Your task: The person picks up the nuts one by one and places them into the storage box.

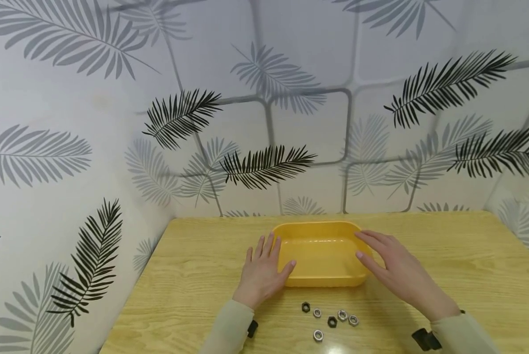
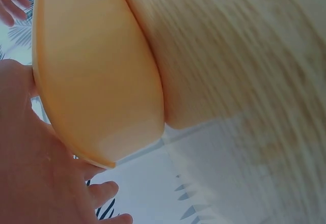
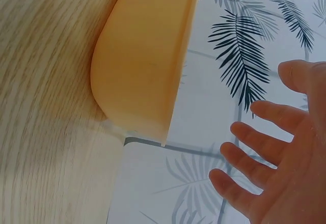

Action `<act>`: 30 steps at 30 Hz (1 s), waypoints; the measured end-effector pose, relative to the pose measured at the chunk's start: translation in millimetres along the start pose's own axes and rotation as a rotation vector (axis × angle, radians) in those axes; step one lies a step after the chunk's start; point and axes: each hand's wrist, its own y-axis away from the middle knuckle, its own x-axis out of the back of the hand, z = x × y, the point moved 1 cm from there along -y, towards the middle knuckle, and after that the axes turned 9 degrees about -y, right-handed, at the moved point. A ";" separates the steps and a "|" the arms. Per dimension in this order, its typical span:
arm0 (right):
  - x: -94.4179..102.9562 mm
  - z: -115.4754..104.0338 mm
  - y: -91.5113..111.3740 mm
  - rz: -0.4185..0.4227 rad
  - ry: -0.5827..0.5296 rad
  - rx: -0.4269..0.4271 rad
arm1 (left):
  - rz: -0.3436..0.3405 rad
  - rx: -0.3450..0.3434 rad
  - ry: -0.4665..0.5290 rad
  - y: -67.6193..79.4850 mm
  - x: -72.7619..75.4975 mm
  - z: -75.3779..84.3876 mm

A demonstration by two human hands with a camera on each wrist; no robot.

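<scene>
Flanking a yellow tray (image 1: 324, 282): left hand (image 1: 262, 275), right hand (image 1: 399, 271), both unclenched.
Left touching the rim, fingers extended; right just beside the opposite end, fingers loosely straight. Tray on wood-grain table (image 1: 193, 280), six nuts (image 1: 329, 323) on its near side.

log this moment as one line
left hand: open, at left rim of tray | right hand: open, apart from tray's right end | nuts: six on table, outside tray

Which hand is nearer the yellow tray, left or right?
Left. The left hand appears to touch the yellow tray at its left end; the right hand hovers off its right end, with a gap showing in the right wrist view.
</scene>
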 end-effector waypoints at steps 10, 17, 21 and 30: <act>7.3 -16.9 13.2 -0.011 -0.037 -0.036 | 0.004 0.007 0.003 0.1 0.0 0.1; 8.6 -30.7 23.4 -0.013 -0.074 -0.002 | -0.009 0.012 0.025 2.6 -2.2 0.1; 6.8 -34.9 27.2 0.011 -0.042 0.045 | 0.002 0.008 0.026 2.6 -1.9 -0.4; 1.3 -42.7 38.2 -0.022 0.037 0.051 | 0.003 0.010 0.029 2.4 -5.0 -0.6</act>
